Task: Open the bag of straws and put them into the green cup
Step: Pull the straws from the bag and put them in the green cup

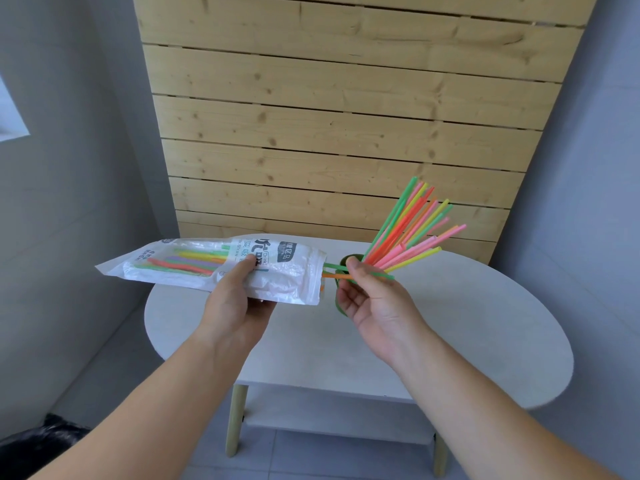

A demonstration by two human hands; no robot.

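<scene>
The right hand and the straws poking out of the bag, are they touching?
Touching. The head view shows the right hand pinching straws at the bag's mouth.

The bag [221,268] is lying sideways in the left hand [239,299] above the table [485,323], its mouth facing right. Straws [334,271] are sticking out of that mouth into the right hand [374,296]. Behind this hand the cup [346,261] is standing on the table, with more straws [412,226] fanning up from it.

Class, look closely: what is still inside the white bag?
Through the bag, held in the left hand, coloured straws show: yellow, green, orange, purple. The printed label hides how many remain.
</scene>
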